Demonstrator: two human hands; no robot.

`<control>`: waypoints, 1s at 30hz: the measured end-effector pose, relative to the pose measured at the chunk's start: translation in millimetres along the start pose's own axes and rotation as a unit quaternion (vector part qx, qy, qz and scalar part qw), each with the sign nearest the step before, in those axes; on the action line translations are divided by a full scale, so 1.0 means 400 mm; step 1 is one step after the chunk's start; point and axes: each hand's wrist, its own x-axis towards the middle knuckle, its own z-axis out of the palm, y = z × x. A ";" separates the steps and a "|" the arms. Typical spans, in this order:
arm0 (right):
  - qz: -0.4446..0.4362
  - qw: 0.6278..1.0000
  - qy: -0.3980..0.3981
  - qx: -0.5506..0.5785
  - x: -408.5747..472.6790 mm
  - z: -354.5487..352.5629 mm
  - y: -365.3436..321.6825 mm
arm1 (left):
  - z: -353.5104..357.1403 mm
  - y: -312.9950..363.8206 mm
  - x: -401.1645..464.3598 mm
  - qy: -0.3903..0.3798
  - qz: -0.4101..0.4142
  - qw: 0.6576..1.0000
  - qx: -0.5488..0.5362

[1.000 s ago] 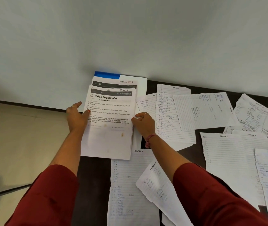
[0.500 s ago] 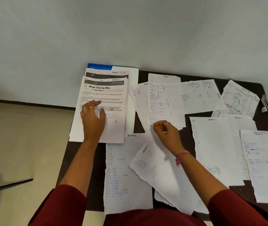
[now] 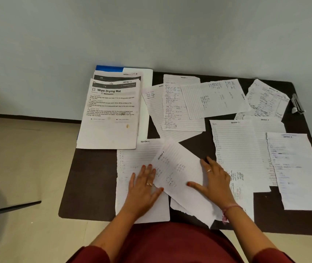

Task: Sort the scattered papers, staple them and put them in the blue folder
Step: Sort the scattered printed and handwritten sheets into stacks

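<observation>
Bare worktop (image 3: 92,179) shows at the near left and in a strip mid-table; loose papers (image 3: 238,149) and a printed stack (image 3: 111,114) cover the rest.

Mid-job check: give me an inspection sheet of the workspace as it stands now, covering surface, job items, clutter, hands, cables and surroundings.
Surface: dark table, mostly covered by sheets.
Job's things: printed stack headed "Wipe Drying Mat" lies on the blue folder at far left; loose lined sheets scattered across the middle and right; stapler at far right edge.
Clutter: nothing seen.
Hands: left hand flat on a lined sheet; right hand flat on the tilted sheet, fingers straight; neither grips anything.
Cables: nothing seen.
Surroundings: pale wall behind, beige floor at left.
</observation>
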 end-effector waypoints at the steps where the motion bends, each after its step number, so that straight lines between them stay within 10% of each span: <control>1: 0.002 1.000 -0.001 -0.009 -0.003 0.002 0.006 | 0.011 0.009 -0.007 -0.024 -0.002 1.000 0.020; 13: 0.059 0.995 0.016 0.080 0.055 -0.062 0.002 | 0.022 0.070 0.005 -0.068 0.021 0.997 0.002; 20: 0.103 0.920 0.135 0.354 0.065 -0.102 0.073 | 0.000 0.132 0.044 -0.095 0.039 0.994 -0.029; 30: 0.204 0.845 0.179 0.462 0.052 -0.150 0.224 | -0.004 0.237 0.138 -0.129 0.035 0.988 -0.073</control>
